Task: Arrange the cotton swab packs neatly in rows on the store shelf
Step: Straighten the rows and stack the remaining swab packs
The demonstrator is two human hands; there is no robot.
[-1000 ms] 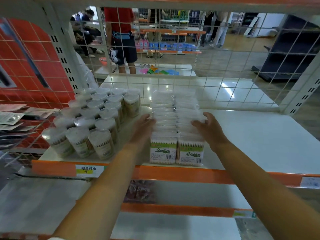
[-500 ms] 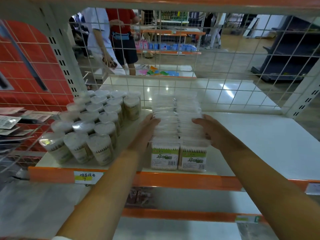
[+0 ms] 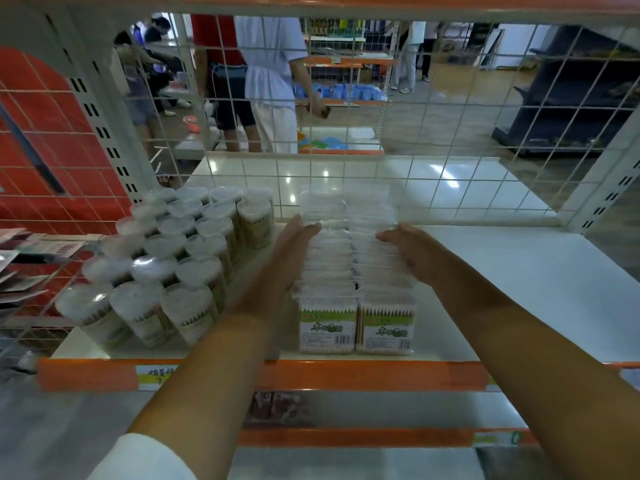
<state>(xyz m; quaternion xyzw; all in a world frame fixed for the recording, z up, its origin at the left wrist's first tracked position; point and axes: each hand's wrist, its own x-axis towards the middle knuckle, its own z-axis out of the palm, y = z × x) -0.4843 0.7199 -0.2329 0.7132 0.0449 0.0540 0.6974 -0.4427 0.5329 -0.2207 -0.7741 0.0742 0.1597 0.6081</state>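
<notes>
Two rows of rectangular cotton swab packs (image 3: 349, 268) with green-and-white labels run from the shelf's front edge back to the wire grid. My left hand (image 3: 287, 251) lies flat against the left side of the rows, fingers straight. On the right side, my right hand (image 3: 412, 251) presses with straight fingers on the packs' upper edge. Both hands flank the rows about midway back. Left of them stands a block of round cotton swab tubs (image 3: 173, 258) with clear lids.
The white shelf (image 3: 519, 289) stretches bare to the right, with an orange front rail (image 3: 381, 374). A wire grid (image 3: 433, 174) closes the back. Hanging card packs (image 3: 31, 251) stick out at far left. People stand in the aisle behind the grid.
Both hands have slid farther back along the sides of the two rows. The view has shifted slightly, and a person in white has walked into the aisle behind the grid.
</notes>
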